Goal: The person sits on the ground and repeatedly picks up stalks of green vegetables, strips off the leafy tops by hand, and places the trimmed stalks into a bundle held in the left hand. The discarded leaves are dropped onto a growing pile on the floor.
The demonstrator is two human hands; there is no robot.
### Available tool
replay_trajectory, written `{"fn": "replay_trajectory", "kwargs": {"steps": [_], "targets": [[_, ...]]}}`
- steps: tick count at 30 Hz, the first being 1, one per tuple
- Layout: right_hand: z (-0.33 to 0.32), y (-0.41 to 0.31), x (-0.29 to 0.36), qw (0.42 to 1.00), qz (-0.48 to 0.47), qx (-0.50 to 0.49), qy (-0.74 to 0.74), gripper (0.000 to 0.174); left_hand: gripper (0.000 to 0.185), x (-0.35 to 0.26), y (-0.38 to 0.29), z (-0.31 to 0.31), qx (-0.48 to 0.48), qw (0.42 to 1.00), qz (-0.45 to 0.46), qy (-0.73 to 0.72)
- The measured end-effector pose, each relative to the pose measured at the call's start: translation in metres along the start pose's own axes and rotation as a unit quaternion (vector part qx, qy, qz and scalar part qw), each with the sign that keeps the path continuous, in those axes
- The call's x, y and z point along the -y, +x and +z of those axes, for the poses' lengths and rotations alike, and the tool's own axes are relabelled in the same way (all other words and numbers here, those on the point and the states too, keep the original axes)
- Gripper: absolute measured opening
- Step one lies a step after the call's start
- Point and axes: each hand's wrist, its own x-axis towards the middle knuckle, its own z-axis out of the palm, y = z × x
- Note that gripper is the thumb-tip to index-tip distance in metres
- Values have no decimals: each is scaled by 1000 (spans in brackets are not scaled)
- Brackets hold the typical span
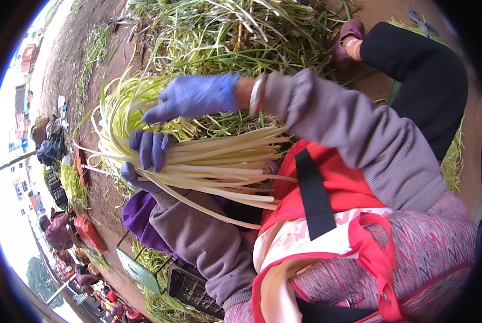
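My left hand [150,151], in a dark blue-purple glove, grips a thick bunch of pale leafy vegetable stalks [220,157]. Its fingers curl over the bunch, and the thumb lies along the other side. White stalk ends point towards my red apron [342,177], while yellow-green leaves [115,105] hang out beyond the hand. Just above the bunch is my right hand [196,97], in a blue glove and blurred by motion. A thin dark strand shows near its fingertips; I cannot tell whether the fingers hold it.
A large heap of green and yellow leaves [241,36] lies on the ground beside me. Near my left arm stands a black plastic crate [192,286] with more leaves around it. Farther off are a red sack [89,234], a pale yellow bunch [73,181] and a person [57,230].
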Motion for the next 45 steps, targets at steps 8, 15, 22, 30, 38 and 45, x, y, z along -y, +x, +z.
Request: {"fn": "replay_trajectory", "kwargs": {"steps": [8, 15, 22, 30, 38, 45], "targets": [[30, 11, 12, 841, 200, -295, 408, 19, 55, 11, 2, -10, -3, 1000, 6, -8], [8, 3, -29, 879, 127, -234, 395, 17, 73, 17, 3, -21, -35, 996, -12, 83], [1, 19, -72, 924, 136, -188, -303, 21, 74, 35, 11, -12, -173, 969, -33, 172], [-1, -10, -116, 854, 306, -373, 195, 26, 81, 39, 22, -18, -163, 977, -38, 129], [-55, -52, -95, 933, 223, -80, -273, 39, 84, 23, 11, -27, -87, 996, -29, -6], [-128, -30, -88, 877, 143, -118, -443, 18, 54, -52, 7, 1, 20, 998, 50, -12]]}}
